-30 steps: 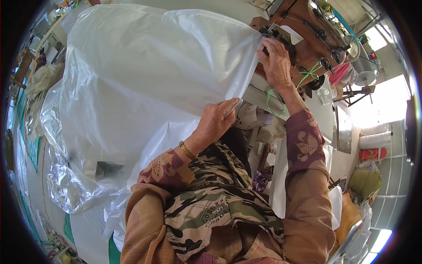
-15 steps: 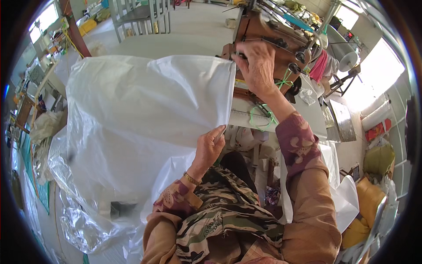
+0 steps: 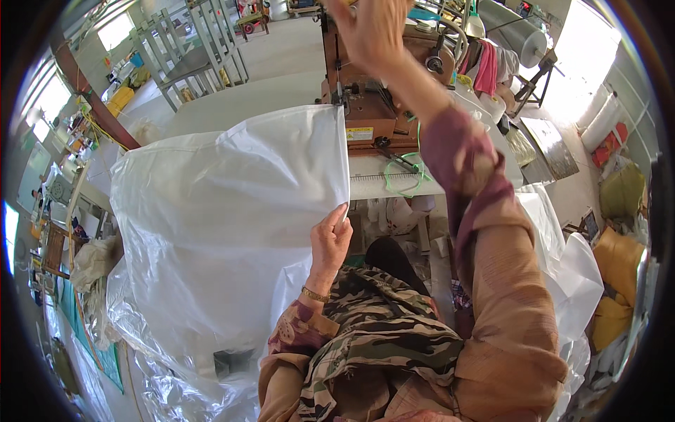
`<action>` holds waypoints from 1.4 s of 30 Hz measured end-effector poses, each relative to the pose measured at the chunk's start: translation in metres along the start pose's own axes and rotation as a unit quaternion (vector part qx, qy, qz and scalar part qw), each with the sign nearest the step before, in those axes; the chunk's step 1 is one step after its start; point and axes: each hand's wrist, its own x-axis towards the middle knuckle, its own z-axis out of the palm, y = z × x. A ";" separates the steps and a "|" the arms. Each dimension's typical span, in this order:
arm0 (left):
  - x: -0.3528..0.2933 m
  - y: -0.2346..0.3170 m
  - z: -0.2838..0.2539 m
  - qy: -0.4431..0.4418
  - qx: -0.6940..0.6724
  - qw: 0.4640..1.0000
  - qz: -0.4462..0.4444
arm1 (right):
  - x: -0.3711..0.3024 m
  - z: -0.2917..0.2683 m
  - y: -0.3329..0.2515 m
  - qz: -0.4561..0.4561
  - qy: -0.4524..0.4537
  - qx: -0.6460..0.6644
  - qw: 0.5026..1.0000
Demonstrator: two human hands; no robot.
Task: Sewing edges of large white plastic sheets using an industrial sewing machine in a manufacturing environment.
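Note:
A large shiny white plastic sheet (image 3: 225, 190) drapes over the table on my left. Its right-hand edge is pinched between the thumb and fingers of my left hand (image 3: 330, 238), and its far right corner reaches the presser foot area of a brown sewing machine (image 3: 369, 105). My right hand (image 3: 376, 35) is raised over the top of the machine. Its fingers run past the upper edge of the picture and are blurred, so I cannot tell what they touch. Green thread (image 3: 404, 184) hangs in a loop by the machine's base.
Behind the sheet stretches the pale tabletop (image 3: 246, 95), with a grey metal chair (image 3: 190, 60) beyond it. At the right are a pink cloth (image 3: 486, 69), a large roll (image 3: 510, 32) and yellow bundles (image 3: 619, 274). Crumpled clear plastic (image 3: 190, 394) lies at lower left.
My right hand has moved up and away from the sheet's far corner, over the machine. My left hand still pinches the sheet's edge. The view has shifted a little.

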 end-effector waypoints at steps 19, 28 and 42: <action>0.060 0.005 0.016 -0.011 0.283 0.938 0.200 | -0.235 -0.087 -0.089 0.514 -0.301 0.248 0.764; 0.142 0.021 0.022 -0.010 0.394 0.894 0.211 | -0.236 -0.085 -0.087 0.528 -0.271 0.239 0.768; 0.087 0.013 -0.074 0.018 0.454 0.873 0.176 | -0.244 -0.077 -0.086 0.516 -0.247 0.233 0.787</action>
